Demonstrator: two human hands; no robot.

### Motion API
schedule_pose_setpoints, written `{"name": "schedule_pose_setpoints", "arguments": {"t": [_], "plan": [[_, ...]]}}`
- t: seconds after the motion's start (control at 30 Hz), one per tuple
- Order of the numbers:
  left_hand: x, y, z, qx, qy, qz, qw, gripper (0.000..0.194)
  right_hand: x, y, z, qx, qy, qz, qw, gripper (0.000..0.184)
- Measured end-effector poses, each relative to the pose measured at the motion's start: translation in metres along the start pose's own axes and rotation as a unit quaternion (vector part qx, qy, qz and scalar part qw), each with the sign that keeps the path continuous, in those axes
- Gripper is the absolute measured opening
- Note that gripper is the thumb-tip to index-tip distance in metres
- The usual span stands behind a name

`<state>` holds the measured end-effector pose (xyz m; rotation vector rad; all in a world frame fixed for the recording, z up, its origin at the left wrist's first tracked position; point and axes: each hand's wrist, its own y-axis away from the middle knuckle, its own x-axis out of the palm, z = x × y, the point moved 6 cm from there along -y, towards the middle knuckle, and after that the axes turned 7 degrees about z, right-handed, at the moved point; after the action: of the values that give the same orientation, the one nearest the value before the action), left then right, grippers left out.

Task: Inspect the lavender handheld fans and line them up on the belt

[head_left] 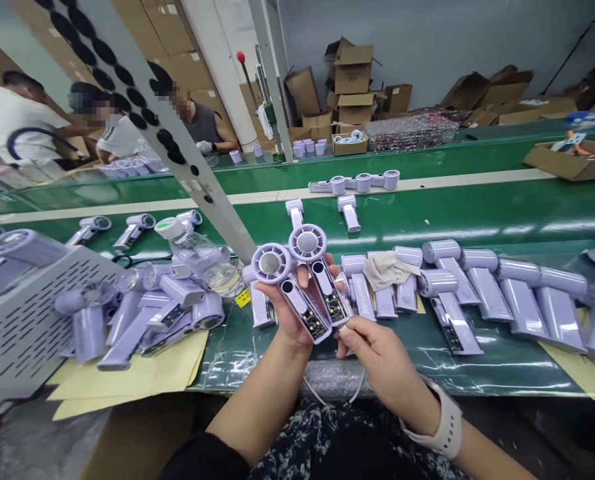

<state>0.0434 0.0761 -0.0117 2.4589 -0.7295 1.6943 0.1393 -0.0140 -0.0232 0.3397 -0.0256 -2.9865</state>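
My left hand (293, 313) is closed around two lilac handheld fans side by side. The left fan (271, 264) and the right fan (308, 243) both have round grilled heads facing up. Their handles are uncovered, showing circuit boards with small lit yellowish spots. At the bottom end of the right fan's handle, my right hand (365, 340) pinches with thumb and forefinger; whatever lies between the fingertips is too small to make out. A thin white cord (356, 393) shows below the hands. On the right wrist is a white watch band (445, 420).
Lilac fans (522, 287) line the bench at right; more lie piled (147, 307) on yellow paper at left, beside a perforated grey box (42, 320). A clear bottle (197, 257), a cloth (388, 269) and a slanted metal post (177, 153) stand near. Co-workers (22, 120) are at back left.
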Motion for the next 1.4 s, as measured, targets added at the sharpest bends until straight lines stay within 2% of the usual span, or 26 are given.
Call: {"name": "schedule_pose_setpoints", "arguments": {"t": [0.17,0.3,0.37,0.5,0.63,0.7,0.77,0.83,0.93,1.0,1.07,1.13,1.2,1.27,1.33,1.4], "plan": [[0.012,0.007,-0.003,0.000,-0.019,-0.001,1.000,0.064,0.005,0.001,-0.005,-0.009,-0.042,0.008,0.999,0.040],[0.025,0.012,-0.010,0.033,-0.070,0.017,0.997,0.067,0.008,0.007,-0.010,-0.002,-0.160,-0.026,0.987,0.050],[0.028,0.015,-0.016,0.056,-0.080,0.029,0.995,0.067,0.012,0.008,-0.010,-0.003,-0.212,-0.017,0.977,0.050],[0.026,0.023,-0.019,0.071,-0.098,0.033,0.992,0.064,0.020,0.009,-0.006,-0.009,-0.199,0.012,0.980,0.052],[0.022,0.031,-0.016,0.125,-0.141,0.030,0.982,0.065,0.019,0.008,-0.010,0.015,-0.199,-0.043,0.979,0.054],[0.022,0.030,-0.015,0.126,-0.149,0.028,0.980,0.066,0.019,0.007,-0.006,-0.008,-0.155,-0.030,0.987,0.050],[0.021,0.025,-0.019,0.121,-0.144,0.020,0.982,0.067,0.016,0.010,0.004,-0.072,-0.073,0.000,0.995,0.042],[0.016,0.020,-0.035,0.157,-0.148,-0.020,0.976,0.067,0.008,0.017,0.012,-0.136,0.009,0.015,0.991,0.037],[0.006,0.019,-0.066,0.232,-0.182,-0.095,0.951,0.065,-0.018,0.022,0.007,-0.132,0.149,0.007,0.980,0.036],[0.002,0.022,-0.072,0.186,-0.217,-0.087,0.954,0.067,-0.052,0.015,0.000,-0.109,0.258,-0.075,0.957,0.028],[0.001,0.028,-0.060,0.069,-0.247,-0.036,0.966,0.070,-0.092,0.002,-0.001,-0.119,0.336,-0.213,0.910,0.024],[-0.002,0.041,-0.042,-0.054,-0.251,0.000,0.966,0.073,-0.119,-0.018,-0.001,-0.148,0.370,-0.305,0.865,0.023],[-0.007,0.053,-0.027,-0.133,-0.229,-0.015,0.964,0.072,-0.125,-0.045,-0.003,-0.168,0.379,-0.297,0.860,0.024],[-0.013,0.061,-0.016,-0.179,-0.191,-0.065,0.963,0.070,-0.117,-0.061,0.001,-0.180,0.377,-0.269,0.868,0.026],[-0.017,0.065,-0.009,-0.200,-0.156,-0.105,0.962,0.069,-0.105,-0.057,0.015,-0.196,0.357,-0.267,0.874,0.023],[-0.019,0.066,-0.001,-0.224,-0.130,-0.111,0.959,0.071,-0.093,-0.042,0.033,-0.209,0.302,-0.247,0.896,0.018]]}}
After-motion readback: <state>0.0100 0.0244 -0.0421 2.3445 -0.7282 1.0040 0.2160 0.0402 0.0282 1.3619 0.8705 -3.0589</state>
